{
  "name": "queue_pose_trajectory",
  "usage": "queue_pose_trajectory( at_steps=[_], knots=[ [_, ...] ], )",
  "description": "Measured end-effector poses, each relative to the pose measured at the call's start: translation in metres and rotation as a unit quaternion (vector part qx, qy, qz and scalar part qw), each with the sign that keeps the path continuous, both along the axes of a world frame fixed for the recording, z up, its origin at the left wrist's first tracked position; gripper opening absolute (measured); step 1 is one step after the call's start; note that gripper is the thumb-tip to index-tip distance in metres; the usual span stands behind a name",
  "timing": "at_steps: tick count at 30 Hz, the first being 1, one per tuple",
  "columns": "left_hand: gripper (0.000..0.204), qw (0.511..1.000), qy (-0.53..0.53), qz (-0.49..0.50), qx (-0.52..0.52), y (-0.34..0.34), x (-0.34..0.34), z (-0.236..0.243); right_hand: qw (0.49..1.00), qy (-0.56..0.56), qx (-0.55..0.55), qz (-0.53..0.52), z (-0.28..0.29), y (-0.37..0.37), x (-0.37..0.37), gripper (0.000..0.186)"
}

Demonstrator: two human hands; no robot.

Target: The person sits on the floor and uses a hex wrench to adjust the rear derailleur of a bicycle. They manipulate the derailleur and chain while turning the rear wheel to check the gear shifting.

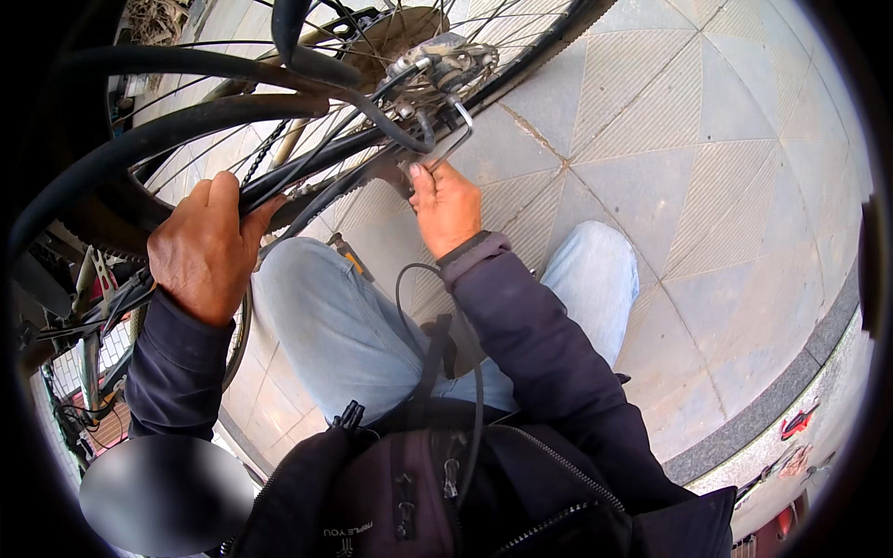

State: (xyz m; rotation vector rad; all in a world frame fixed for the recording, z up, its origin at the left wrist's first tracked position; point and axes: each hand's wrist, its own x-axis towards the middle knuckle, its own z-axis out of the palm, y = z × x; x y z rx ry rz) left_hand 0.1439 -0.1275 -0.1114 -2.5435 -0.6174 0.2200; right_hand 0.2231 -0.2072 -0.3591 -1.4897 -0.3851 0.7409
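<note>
My right hand [446,210] is closed, with the long arm of a silver L-shaped hex key [467,127] between thumb and fingers. The key's short end reaches the greasy brake caliper [445,65] by the wheel hub; whether it sits in a bolt is too small to tell. My left hand [203,249] wraps round a black tube [312,166] of the bicycle frame, its fingertips partly hidden. Behind the tubes lies the spoked wheel [521,20], with its dark tyre running to the upper right.
Curved black tubes [167,121] cross above my left hand. A tool with an orange-marked handle [351,258] lies by my left knee. A thin black cable [400,288] loops between my legs. Grey paving [642,186] spreads to the right, and other bicycle parts [88,372] stand at far left.
</note>
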Motion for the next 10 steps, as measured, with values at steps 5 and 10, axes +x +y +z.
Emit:
queue_pose_trajectory(
  at_steps=[5,10],
  knots=[
    [0.034,1.000,-0.006,-0.001,-0.001,0.000,-0.005,-0.004,0.993,0.104,0.009,0.062,0.007,-0.007,0.002,0.017],
    [0.038,1.000,-0.005,0.020,0.020,0.016,-0.029,0.016,0.986,-0.027,-0.050,0.159,0.013,0.043,-0.034,0.031]
  ],
)
